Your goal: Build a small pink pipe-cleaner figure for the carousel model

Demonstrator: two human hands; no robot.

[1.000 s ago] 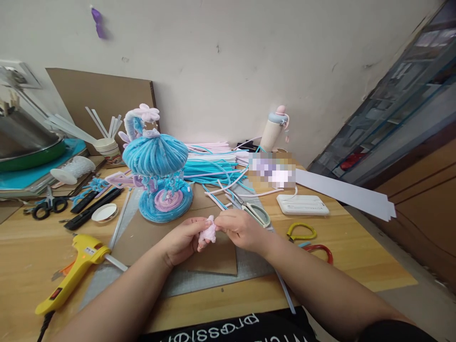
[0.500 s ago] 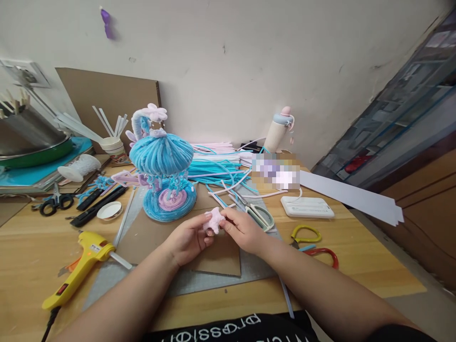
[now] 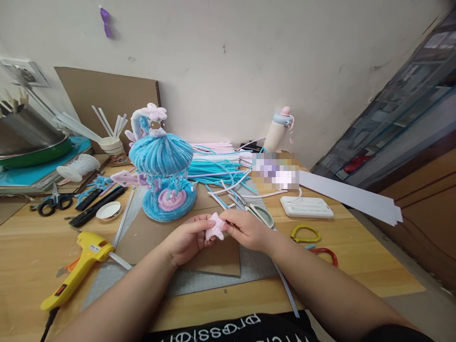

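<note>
A small, pale pink, fuzzy star-shaped piece (image 3: 215, 228) is held between both hands above the cardboard. My left hand (image 3: 187, 237) grips its left side, thumb on top and fingers curled beneath. On its right edge, my right hand (image 3: 245, 229) pinches with thumb and forefinger. Beyond the left hand stands a blue and pink pipe-cleaner lamp-like model (image 3: 162, 154) on a round coiled base (image 3: 149, 211). A narrow pale strip (image 3: 287, 290) runs below my right forearm, its far end hidden.
A yellow glue gun (image 3: 83, 259) lies at left, near black scissors (image 3: 55, 202). Blue pipe cleaners (image 3: 213, 172) are piled behind. Light-handled scissors (image 3: 261, 214), a white power bank (image 3: 307, 206) and red-and-yellow-handled pliers (image 3: 306, 232) lie at right. A bottle (image 3: 276, 135) stands by the wall.
Both hands have shifted slightly, and the pink star has turned and dropped a little. The pale strip under my right forearm has swung slightly right.
</note>
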